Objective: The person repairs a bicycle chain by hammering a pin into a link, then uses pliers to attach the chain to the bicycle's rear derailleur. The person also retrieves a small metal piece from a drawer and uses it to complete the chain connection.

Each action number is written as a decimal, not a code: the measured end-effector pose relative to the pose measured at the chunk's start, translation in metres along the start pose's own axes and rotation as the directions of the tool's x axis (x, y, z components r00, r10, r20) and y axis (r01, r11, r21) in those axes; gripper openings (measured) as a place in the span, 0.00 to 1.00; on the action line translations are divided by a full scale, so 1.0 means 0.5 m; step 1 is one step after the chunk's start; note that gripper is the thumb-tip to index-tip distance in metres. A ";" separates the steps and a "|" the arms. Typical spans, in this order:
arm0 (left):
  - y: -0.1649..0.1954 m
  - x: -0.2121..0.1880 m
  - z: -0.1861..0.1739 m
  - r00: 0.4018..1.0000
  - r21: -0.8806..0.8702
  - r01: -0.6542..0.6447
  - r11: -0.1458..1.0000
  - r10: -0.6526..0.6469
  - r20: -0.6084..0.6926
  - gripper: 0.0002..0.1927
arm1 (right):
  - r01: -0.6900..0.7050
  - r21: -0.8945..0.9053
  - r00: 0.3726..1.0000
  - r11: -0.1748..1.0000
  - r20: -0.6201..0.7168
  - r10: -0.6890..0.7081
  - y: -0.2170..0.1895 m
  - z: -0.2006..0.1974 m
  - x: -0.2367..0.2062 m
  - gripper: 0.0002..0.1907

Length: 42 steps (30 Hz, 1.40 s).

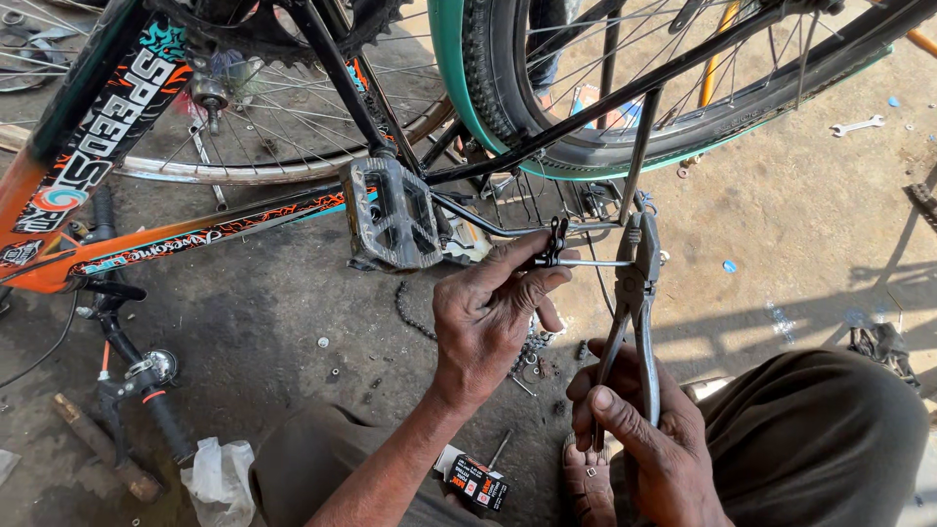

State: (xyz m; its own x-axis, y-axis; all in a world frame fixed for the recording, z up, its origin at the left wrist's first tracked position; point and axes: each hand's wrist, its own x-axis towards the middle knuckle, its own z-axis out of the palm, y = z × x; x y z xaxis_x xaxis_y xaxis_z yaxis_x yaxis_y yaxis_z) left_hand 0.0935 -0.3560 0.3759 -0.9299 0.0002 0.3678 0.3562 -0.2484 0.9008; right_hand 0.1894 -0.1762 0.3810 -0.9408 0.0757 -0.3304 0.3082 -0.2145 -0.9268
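**Centre frame: pliers on a thin rod, small black clamp pinched at its other end**

Centre of the frame, left hand point(488, 317) pinches a small black clamp fitting point(554, 246) between thumb and fingertips, fingers curled in tight. Fitting sits on the end of a thin metal rod point(590, 262) running level to the right. Right hand point(644, 439), lower centre-right, is wrapped around the handles of steel pliers point(634, 293), squeezed; plier nose points up and bites the rod's right end.

Handling, as a judgement: rod looks stiff but thin, light, likely to bend if levered hard. Clamp is tiny and probably easy to drop; best held by its flat sides, as now. Pliers give the firm hold; bare smooth metal could slip if the squeeze loosens.

Around it: upturned orange bicycle frame point(117, 234) at left, grey pedal point(393, 217) just left of the fingers, black tyre with green rim strip point(508, 107) upper centre, loose chain piece point(415, 317) and small nuts and washers point(532, 356) on the dirt ground point(800, 215). Spanner point(859, 125) upper right. Small black-and-orange box point(476, 482) bottom centre, white plastic bag point(220, 478) lower left, handlebar grip point(166, 420) beside it.

Hard to tell: whether the rod is attached to the black carrier stay point(639, 146) behind it; plier jaw tips partly merge with that stay. Clamp's shape half covered by fingertips. Bicycle cut off at top and left.
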 end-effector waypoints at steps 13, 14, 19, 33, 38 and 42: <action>-0.008 -0.005 0.013 0.992 0.014 0.075 0.997 -0.076 0.099 0.14 | 0.048 0.046 0.995 0.998 0.086 -0.052 0.010 -0.025 -0.012 0.32; -0.011 -0.007 0.018 0.995 0.035 0.037 0.999 -0.040 0.096 0.13 | 0.060 0.043 0.992 0.997 0.110 -0.065 0.008 -0.033 -0.014 0.33; -0.020 0.003 0.030 0.994 0.053 -0.093 0.994 0.090 0.058 0.12 | -0.097 -0.022 0.990 0.995 0.105 0.099 0.005 -0.083 -0.026 0.30; -0.060 0.028 -0.023 0.938 -0.330 0.344 0.879 -0.306 0.162 0.17 | -0.249 0.165 0.895 0.954 0.417 0.161 0.087 -0.288 -0.079 0.29; -0.068 0.031 -0.030 0.941 -0.280 0.322 0.904 -0.272 0.202 0.17 | -0.240 0.129 0.842 0.962 0.520 0.141 0.073 -0.293 -0.093 0.30; -0.080 0.031 -0.027 0.940 -0.274 0.310 0.910 -0.251 0.229 0.18 | -0.237 0.132 0.822 0.962 0.555 0.127 0.047 -0.266 -0.086 0.30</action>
State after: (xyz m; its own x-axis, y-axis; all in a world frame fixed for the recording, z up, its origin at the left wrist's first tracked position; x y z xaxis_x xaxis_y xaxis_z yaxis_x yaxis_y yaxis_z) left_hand 0.0634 -0.3591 0.3425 -0.9432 0.2842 0.1722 0.0110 -0.4913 0.8709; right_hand 0.2557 -0.0549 0.3497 -0.8129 -0.5051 -0.2900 0.5012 -0.3530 -0.7901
